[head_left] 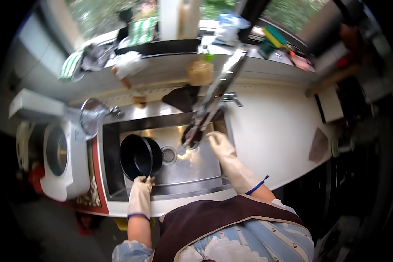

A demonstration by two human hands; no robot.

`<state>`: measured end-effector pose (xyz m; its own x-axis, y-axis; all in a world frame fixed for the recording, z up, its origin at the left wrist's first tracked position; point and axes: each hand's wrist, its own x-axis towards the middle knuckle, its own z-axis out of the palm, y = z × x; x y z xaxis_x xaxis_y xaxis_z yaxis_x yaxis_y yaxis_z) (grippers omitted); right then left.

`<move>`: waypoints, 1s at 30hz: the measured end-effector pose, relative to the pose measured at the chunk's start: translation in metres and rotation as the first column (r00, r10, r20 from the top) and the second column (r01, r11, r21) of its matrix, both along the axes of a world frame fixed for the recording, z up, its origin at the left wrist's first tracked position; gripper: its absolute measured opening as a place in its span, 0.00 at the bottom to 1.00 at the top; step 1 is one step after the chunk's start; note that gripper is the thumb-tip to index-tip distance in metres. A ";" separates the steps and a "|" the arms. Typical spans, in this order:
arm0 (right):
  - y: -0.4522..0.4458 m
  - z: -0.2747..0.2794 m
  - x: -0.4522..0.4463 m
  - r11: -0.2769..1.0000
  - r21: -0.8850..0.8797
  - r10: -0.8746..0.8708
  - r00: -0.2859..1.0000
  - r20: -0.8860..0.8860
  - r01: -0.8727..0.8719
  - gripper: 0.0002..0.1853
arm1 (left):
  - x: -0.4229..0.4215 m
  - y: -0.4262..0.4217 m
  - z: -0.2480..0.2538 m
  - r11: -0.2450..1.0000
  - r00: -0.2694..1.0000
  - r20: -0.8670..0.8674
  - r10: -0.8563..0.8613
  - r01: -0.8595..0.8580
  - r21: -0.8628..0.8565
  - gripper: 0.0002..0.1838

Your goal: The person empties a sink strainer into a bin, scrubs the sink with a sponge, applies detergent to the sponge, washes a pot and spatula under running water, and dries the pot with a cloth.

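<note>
A black pot [137, 155] lies tilted in the left half of the steel sink [192, 179], its opening turned to the left. My left hand [141, 184], in a cream rubber glove with a blue cuff edge, grips it at the near rim. The exact finger placement is partly hidden. My right hand [220, 143], gloved the same way, is over the right side of the sink, beside the lower end of the long chrome faucet [218, 87]. Its fingers look loosely extended and a little blurred, with no object visible in them. The drain [168, 154] shows to the right of the pot.
A dark cloth [182, 98] lies behind the sink. Left of it stand a clear glass-like bowl [91, 117] and a white appliance [67, 159]. A white counter [270, 126] extends to the right. A green-and-yellow sponge [274, 37] and plastic bags line the window ledge.
</note>
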<state>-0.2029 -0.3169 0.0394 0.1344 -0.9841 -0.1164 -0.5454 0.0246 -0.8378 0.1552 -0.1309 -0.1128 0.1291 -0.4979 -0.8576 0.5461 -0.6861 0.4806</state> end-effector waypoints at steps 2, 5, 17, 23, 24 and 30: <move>0.026 0.030 0.009 0.962 0.258 0.091 0.996 -0.008 -0.086 0.17 | 0.000 -0.008 0.001 0.951 0.716 -0.638 0.282 -0.122 0.284 0.19; 0.047 0.031 0.031 0.947 0.321 0.016 0.993 -0.118 0.023 0.20 | -0.069 -0.018 0.047 0.951 0.669 -0.682 0.296 -0.271 0.147 0.20; 0.054 -0.029 0.065 0.514 0.721 -0.633 0.362 0.685 -0.465 0.24 | -0.196 -0.022 0.119 0.965 -0.568 -0.780 -0.261 -0.156 -0.209 0.19; 0.056 -0.025 0.060 0.510 0.762 -0.612 0.453 0.648 -0.400 0.24 | -0.135 -0.008 0.140 0.825 0.326 -0.945 0.042 -0.544 -0.151 0.22; 0.053 -0.025 0.058 0.509 0.771 -0.609 0.473 0.637 -0.383 0.24 | -0.122 -0.010 0.142 0.790 0.495 -0.855 0.154 -0.581 -0.194 0.23; 0.042 -0.032 0.061 0.492 0.814 -0.576 0.586 0.570 -0.308 0.24 | -0.070 -0.006 0.207 0.717 0.699 -0.715 -0.007 -0.495 -0.491 0.32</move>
